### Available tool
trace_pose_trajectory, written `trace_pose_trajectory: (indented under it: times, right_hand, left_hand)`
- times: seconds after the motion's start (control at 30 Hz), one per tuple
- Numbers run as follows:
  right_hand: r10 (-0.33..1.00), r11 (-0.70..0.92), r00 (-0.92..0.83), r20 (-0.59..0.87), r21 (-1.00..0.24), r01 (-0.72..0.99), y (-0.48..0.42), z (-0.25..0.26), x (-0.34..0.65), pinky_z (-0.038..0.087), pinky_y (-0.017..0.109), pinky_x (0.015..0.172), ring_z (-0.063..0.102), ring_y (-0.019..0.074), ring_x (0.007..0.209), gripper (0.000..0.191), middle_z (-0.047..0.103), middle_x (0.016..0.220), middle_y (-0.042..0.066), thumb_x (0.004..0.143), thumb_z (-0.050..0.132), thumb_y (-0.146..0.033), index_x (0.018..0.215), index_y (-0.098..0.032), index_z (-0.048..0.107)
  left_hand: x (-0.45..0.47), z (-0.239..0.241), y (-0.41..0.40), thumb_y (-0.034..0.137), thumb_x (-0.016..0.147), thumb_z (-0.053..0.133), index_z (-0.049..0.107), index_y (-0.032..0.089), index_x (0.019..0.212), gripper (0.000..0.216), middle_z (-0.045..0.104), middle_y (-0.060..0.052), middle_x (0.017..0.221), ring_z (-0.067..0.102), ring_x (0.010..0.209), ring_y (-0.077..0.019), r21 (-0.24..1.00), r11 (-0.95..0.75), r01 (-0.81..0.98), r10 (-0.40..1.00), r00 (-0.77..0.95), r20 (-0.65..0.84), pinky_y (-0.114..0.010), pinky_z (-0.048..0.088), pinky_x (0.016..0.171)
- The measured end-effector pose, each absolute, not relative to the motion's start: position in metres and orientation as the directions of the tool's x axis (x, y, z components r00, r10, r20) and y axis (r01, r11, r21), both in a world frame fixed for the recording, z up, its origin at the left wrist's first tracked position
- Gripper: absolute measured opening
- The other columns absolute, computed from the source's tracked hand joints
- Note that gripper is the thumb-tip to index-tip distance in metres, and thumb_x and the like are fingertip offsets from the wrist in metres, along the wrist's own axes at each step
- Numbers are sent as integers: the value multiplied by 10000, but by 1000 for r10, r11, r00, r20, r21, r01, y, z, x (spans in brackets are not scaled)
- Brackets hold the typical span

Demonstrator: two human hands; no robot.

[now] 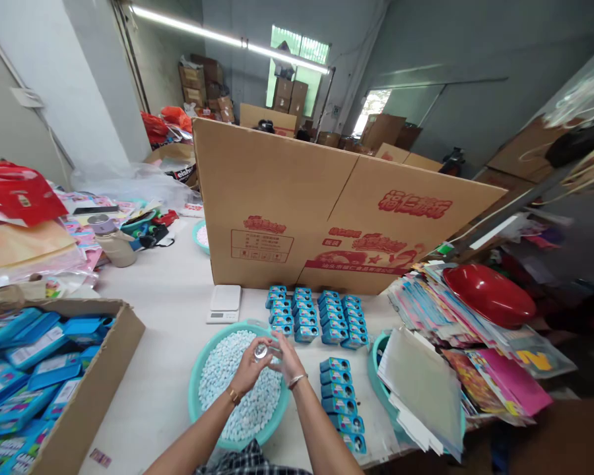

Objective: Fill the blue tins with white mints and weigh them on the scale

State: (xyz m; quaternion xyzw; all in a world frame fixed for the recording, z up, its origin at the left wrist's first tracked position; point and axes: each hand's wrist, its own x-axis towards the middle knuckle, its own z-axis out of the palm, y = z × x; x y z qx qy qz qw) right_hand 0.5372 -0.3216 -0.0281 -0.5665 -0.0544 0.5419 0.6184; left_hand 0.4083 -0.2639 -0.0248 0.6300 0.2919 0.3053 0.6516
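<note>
Over a teal basin [198, 389] heaped with pale tablets [228, 376], a worker's left hand [247, 371] and right hand [286, 358] meet, fingers of both pinching a small clear container [261, 351] held just above the heap. The step in hand looks like filling or capping that container. Any next move calls for a level, steady grip, with the rows of blue boxes [317, 316] standing near on the bench [168, 316].

There are four columns of small blue boxes [317, 315] and six more in one line; three teal basins [194, 389], one white scale [224, 303], one red bowl [490, 295], one small round pot [261, 351].
</note>
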Motion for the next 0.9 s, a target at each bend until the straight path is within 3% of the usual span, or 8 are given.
trace_pose_trajectory:
  times: [0.13,0.3,0.43,0.5,0.6,0.73,0.9]
  right_hand:
    - [775,-300,287,-562,-728,-616,-331,-43,516,490,270,557,630,162,746,541,702,1059,43,708,740,-581,1154,-292,640]
    - [744,-251,227,-628,-578,-776,-322,-59,507,473,257,517,649,177,688,467,719,921,65,716,727,-532,1028,-187,690]
    - [669,-352,151,-728,-490,-798,-324,-70,507,452,262,498,675,194,671,350,714,840,54,801,632,-510,908,-179,673]
    - [620,-381,141,-772,-454,-806,-326,-77,505,465,279,520,698,216,707,317,720,822,49,838,585,-501,860,-191,646]
    - [549,-446,121,-827,-412,-794,-325,-88,501,464,292,506,711,234,707,341,731,808,43,888,505,-519,867,-203,631]
    - [476,-516,109,-872,-378,-769,-320,-99,493,471,303,494,709,233,666,341,736,766,44,909,466,-504,851,-207,623]
    - [487,-602,79,-870,-400,-691,-314,-110,492,492,315,503,718,244,681,272,745,770,56,857,533,-468,844,-216,636]
  left_hand:
    - [407,-36,-278,432,784,657,565,202,1162,452,611,-111,1303,586,1181,-268,991,125,-40,764,641,-70,-429,452,1037]
    - [378,-55,-277,375,696,753,366,199,1443,860,359,-168,1559,330,1448,-325,989,139,-51,791,607,-79,-501,290,1185]
    - [294,-72,-250,338,805,638,389,189,1411,671,530,-158,1427,501,1334,-261,974,192,118,974,101,-205,-436,440,1082]
    - [238,-82,-242,307,837,585,412,143,1375,589,601,-178,1317,602,1209,-245,933,303,192,950,-143,-279,-412,499,1011]
    - [168,-101,-250,240,818,572,481,86,1289,504,661,-199,1142,671,1058,-274,852,456,258,868,-340,-361,-455,530,942]
    - [133,-126,-286,179,743,621,583,101,1164,430,672,-150,1015,678,985,-298,794,502,342,850,-365,-380,-500,516,933]
    - [161,-142,-311,98,690,649,633,163,1174,488,647,-123,1138,591,1147,-273,843,354,404,934,-200,-297,-446,402,1084]
